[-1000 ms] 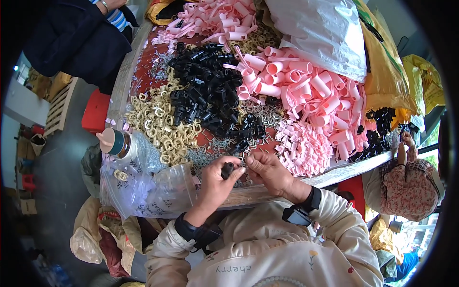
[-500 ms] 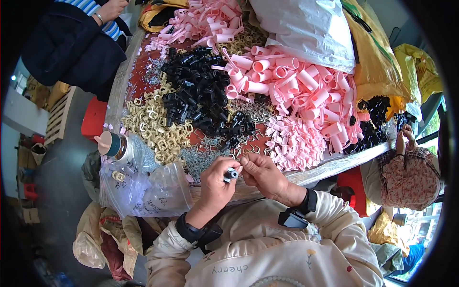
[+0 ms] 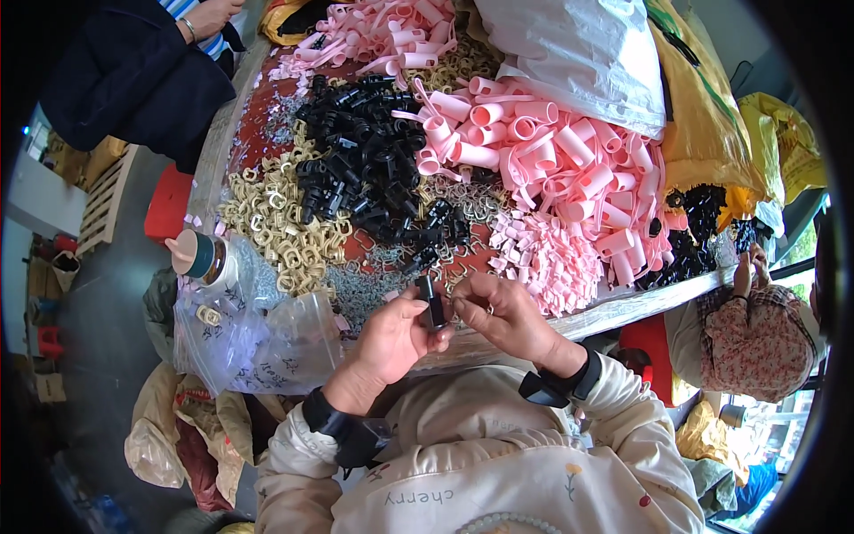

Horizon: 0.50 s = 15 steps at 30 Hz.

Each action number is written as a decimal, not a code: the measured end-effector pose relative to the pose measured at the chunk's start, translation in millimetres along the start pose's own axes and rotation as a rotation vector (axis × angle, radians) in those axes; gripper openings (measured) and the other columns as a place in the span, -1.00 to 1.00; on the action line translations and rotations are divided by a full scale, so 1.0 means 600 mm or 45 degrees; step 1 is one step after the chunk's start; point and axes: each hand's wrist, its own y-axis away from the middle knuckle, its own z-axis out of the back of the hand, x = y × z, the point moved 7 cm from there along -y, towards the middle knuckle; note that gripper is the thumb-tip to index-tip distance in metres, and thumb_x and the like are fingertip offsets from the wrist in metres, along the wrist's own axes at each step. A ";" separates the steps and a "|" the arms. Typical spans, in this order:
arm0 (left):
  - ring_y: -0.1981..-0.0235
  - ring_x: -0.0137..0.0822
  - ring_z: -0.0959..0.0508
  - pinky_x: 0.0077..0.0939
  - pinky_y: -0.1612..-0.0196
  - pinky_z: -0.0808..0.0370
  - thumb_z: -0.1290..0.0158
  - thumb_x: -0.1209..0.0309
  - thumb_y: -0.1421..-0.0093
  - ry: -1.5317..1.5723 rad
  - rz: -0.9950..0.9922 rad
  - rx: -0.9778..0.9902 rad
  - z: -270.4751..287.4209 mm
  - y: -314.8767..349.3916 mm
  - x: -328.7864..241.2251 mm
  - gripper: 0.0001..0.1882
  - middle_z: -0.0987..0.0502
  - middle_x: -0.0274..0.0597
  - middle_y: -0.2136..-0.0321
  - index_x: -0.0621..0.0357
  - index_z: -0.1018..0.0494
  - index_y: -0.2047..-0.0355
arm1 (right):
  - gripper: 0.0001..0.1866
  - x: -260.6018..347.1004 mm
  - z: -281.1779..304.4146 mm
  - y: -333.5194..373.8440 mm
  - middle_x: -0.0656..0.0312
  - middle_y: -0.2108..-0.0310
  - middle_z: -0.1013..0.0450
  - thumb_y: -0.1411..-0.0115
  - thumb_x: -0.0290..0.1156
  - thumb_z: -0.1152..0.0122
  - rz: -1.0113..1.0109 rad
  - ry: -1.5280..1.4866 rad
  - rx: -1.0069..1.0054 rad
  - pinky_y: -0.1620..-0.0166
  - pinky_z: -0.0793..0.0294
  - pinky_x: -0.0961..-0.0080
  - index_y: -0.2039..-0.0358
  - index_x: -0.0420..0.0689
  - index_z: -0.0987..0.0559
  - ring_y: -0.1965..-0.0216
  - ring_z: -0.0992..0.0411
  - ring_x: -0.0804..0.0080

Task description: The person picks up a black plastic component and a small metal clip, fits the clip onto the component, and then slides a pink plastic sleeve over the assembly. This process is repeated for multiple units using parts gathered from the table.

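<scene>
My left hand [image 3: 382,338] is closed around a black plastic fitting [image 3: 431,301], which stands roughly upright between thumb and fingers. Close beside it, my right hand [image 3: 511,319] pinches with thumb and forefinger at the fitting's side; whatever lies between those fingertips is too small to make out. Just beyond both hands are a heap of similar black fittings [image 3: 360,151], tiny grey metal parts [image 3: 363,295] and bent wire rings [image 3: 479,203]. Beige plastic loops [image 3: 285,233] are piled to the left, small pink pieces [image 3: 553,260] to the right.
Pink tubes with straps [image 3: 569,147] fill the table's right side beneath a white sack [image 3: 578,53]. Clear plastic bags [image 3: 258,343] and a jar with a pink-and-green lid [image 3: 203,256] sit at the left edge. Other people stand at far left [image 3: 133,80] and right [image 3: 752,343].
The black fitting has turned from end-on to upright, and my left hand has opened its palm upward. My right hand has shifted slightly right and stays pinched.
</scene>
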 end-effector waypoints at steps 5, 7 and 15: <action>0.42 -0.45 -0.44 -0.64 0.43 -0.39 0.14 0.40 -0.13 -0.189 -0.029 0.008 0.003 0.016 0.000 -0.73 -0.41 -0.25 0.39 0.18 -0.25 0.16 | -0.86 0.088 -0.005 0.017 0.22 0.48 -0.27 0.11 -0.55 -0.11 0.485 0.948 -0.066 0.37 -0.23 0.48 0.47 -0.19 -0.40 0.44 -0.24 0.34; 0.35 -0.44 -0.43 -0.63 0.35 -0.40 0.17 0.39 -0.15 -0.255 -0.043 0.079 -0.001 0.025 0.004 -0.71 -0.40 -0.25 0.34 0.21 -0.24 0.12 | -0.81 0.103 -0.013 0.027 0.19 0.40 -0.27 0.20 -0.58 -0.14 0.589 1.059 -0.099 0.30 -0.22 0.39 0.49 -0.18 -0.41 0.36 -0.23 0.25; 0.29 -0.47 -0.42 -0.61 0.24 -0.41 0.18 0.39 -0.16 -0.404 -0.106 0.020 -0.011 0.043 0.013 -0.67 -0.38 -0.24 0.26 0.25 -0.21 0.07 | -0.79 0.119 -0.043 0.040 0.21 0.32 -0.26 0.30 -0.59 -0.16 0.791 1.179 0.046 0.24 -0.18 0.33 0.54 -0.19 -0.41 0.26 -0.20 0.22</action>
